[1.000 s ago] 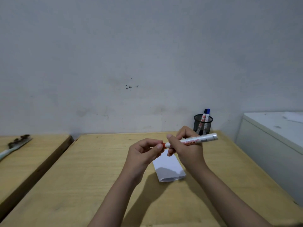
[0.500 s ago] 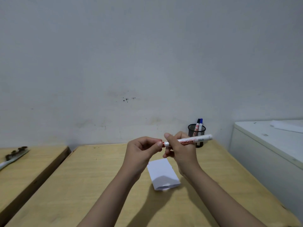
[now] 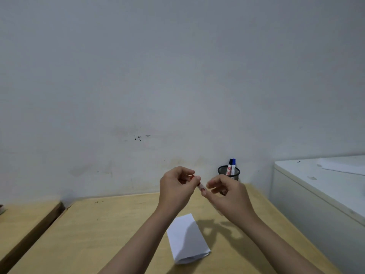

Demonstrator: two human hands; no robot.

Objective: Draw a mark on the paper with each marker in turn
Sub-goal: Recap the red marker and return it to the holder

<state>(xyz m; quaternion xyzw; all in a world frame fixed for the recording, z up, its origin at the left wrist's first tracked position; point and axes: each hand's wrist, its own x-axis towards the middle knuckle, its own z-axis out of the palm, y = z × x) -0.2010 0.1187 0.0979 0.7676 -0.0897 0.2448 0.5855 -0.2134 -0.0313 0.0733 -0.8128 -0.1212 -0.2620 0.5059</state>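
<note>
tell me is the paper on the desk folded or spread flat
Folded. The paper lies on the wooden desk as a narrow strip, with a rounded, doubled edge at its near end.

I see a grey-white wall [image 3: 177, 76] with dark specks, a wooden desk [image 3: 98, 234] against it, a second desk [image 3: 23, 220] left, a white cabinet [image 3: 316, 194] right.

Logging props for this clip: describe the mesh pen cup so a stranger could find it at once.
On the light wooden desk, look to the far right corner against the grey wall. The black wire-mesh pen cup stands there, behind the right hand, the only container, holding two upright markers.
</note>
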